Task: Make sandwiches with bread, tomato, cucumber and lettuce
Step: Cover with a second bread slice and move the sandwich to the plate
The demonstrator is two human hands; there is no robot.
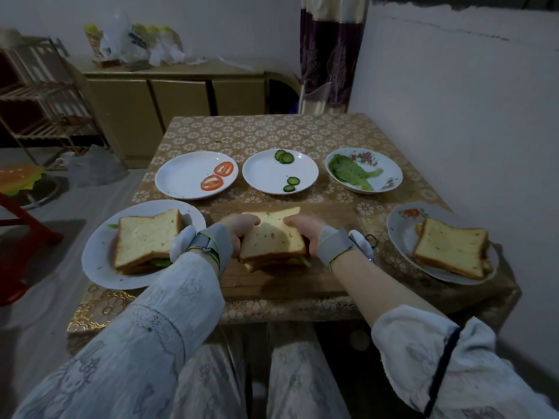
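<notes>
Centrally, near the bench's front edge, a sandwich (272,240) is gripped from both sides by the left hand (239,234) and right hand (305,229), above a board (284,282). It is flanked by plated sandwiches at the left (145,240) and right (450,246) edges. Tomato (217,176), cucumber (287,170) and lettuce (354,173) plates are ranged behind; the far edge is bare.

patterned table (242,137), five plates (193,173), wooden cutting board (272,282)
</notes>
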